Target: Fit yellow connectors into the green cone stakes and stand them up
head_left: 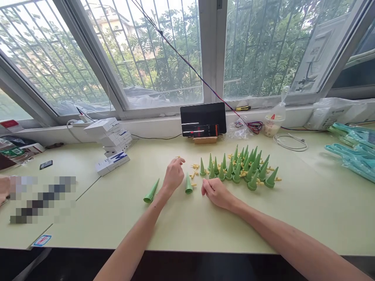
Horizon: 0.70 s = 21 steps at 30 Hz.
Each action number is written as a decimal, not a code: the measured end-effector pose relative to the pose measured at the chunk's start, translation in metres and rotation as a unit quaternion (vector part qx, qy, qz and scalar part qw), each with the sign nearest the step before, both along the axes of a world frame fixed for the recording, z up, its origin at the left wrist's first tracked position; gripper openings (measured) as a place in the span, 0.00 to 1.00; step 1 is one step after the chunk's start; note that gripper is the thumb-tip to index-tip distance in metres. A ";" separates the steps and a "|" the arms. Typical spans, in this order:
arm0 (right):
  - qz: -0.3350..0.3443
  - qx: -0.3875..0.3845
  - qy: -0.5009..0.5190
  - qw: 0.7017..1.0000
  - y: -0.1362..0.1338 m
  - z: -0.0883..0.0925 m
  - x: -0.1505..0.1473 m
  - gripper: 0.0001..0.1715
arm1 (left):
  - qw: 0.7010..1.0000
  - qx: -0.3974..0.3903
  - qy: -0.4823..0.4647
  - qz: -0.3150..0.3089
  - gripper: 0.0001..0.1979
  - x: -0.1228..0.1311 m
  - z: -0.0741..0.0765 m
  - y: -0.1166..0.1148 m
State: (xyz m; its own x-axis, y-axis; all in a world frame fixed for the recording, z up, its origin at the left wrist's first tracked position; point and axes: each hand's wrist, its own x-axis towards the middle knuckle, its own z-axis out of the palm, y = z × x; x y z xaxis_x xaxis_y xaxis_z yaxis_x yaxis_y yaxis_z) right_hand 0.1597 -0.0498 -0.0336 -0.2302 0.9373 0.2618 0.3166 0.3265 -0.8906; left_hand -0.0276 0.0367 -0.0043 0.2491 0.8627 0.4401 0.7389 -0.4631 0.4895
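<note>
My left hand (173,174) is over the table with its fingers bent together, and a small yellow plastic piece (177,157) pokes out at their far side. A green cone (151,191) lies on its side left of that forearm. Between my hands a green cone (189,185) stands upright, with a yellow piece at its side. My right hand (216,191) rests closed on the table; the inside of its grip is hidden. Just beyond it stand many green cones (230,170) in a cluster, yellow pieces among them. Several loose yellow pieces (195,166) lie left of the cluster.
A dark screen (203,119) with a phone propped before it stands at the back. White boxes (113,162) are stacked at left, near a small black device (46,164). A bagged cup (273,124), a coiled cable (290,143) and teal bagged items (351,156) lie right. Another person's hand (4,187) shows far left.
</note>
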 end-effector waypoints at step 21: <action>-0.001 0.009 0.002 1.000 0.003 -0.002 -0.003 0.24 | 0.954 -0.104 0.266 0.087 0.19 -0.011 -0.007 0.097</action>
State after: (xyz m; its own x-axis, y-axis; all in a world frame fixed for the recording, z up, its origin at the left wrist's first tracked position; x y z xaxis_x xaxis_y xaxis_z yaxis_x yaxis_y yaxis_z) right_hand 0.1569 -0.0472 -0.0353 -0.2267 0.9328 0.2800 0.3133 0.3421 -0.8859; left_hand -0.0382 0.1341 -0.0116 0.2353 0.9662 0.1050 0.9652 -0.2450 0.0910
